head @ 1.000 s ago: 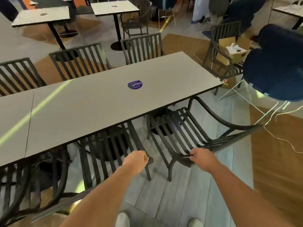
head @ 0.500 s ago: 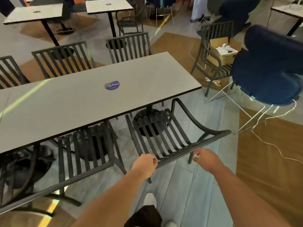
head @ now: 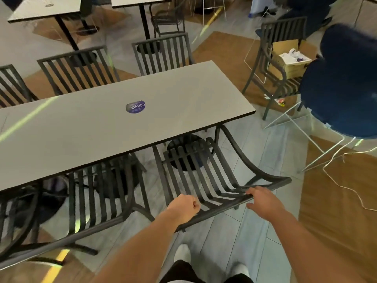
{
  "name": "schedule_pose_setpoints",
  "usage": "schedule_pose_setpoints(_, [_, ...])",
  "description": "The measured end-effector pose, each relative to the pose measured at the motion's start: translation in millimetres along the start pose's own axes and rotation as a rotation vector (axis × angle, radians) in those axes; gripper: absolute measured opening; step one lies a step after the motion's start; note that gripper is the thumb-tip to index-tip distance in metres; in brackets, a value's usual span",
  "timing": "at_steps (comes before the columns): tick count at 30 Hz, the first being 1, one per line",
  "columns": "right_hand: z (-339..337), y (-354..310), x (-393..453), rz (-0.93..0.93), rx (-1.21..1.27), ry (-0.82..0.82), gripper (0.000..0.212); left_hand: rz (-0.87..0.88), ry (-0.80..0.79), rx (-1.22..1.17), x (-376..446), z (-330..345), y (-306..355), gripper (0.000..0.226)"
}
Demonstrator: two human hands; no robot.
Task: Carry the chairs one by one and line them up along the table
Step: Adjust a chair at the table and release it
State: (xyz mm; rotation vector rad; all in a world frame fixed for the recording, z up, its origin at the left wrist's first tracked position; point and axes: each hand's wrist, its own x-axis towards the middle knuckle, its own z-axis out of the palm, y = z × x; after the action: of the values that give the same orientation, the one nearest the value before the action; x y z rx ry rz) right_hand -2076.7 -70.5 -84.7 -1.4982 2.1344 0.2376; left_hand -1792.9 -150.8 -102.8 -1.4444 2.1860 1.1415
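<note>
Grey plank flooring [head: 277,152] runs beside the long grey laminate table [head: 114,121], lined with chairs.
At its near right end, a dark slatted metal armchair [head: 195,168] sits half tucked under; the left hand [head: 184,207] fists its top rail while the right hand [head: 263,203] rests loosely open there, probably squaring it with the neighbouring chair [head: 95,193].

Both forearms are bare to the frame's edge, with no sleeve, watch or ring visible on the left hand [head: 183,208] or the right hand [head: 265,203]. At six o'clock, dark trousers [head: 179,271] show above two white shoes [head: 182,253].
</note>
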Motion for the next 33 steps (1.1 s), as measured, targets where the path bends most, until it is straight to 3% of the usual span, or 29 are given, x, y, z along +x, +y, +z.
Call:
schedule_pose_setpoints(2, [-0.5, 13.0, 14.2, -0.059, -0.053, -0.027, 0.057, -0.012, -0.01, -0.011, 2.2, 4.6, 6.1, 0.025])
schedule_pose_setpoints(7, [-3.0, 48.0, 45.2, -0.183, -0.145, -0.121, 0.063, -0.087, -0.164, 0.002, -1.3, 29.9, 34.1, 0.051])
schedule_pose_setpoints(10, [-1.7, 72.1, 60.0, -0.259, -0.167, -0.152, 0.065, -0.229, -0.106, 0.079, 1.5, 53.2, 49.9, 0.061])
schedule_pose_setpoints(14, [-1.6, 95.5, 75.5, -0.378, -0.208, -0.144, 0.061, -0.372, 0.044, 0.164, 19.0, 76.6, 57.6, 0.047])
schedule_pose_setpoints(18, [2.5, 104.3, 80.2, -0.443, -0.219, -0.115, 0.058, -0.477, 0.09, 0.205, 29.5, 90.2, 63.7, 0.041])
schedule_pose_setpoints(33, [-22.9, 129.6, 136.1, -0.483, -0.159, -0.108, 0.049, -0.492, 0.165, 0.165, 76.3, 67.6, 90.2, 0.039])
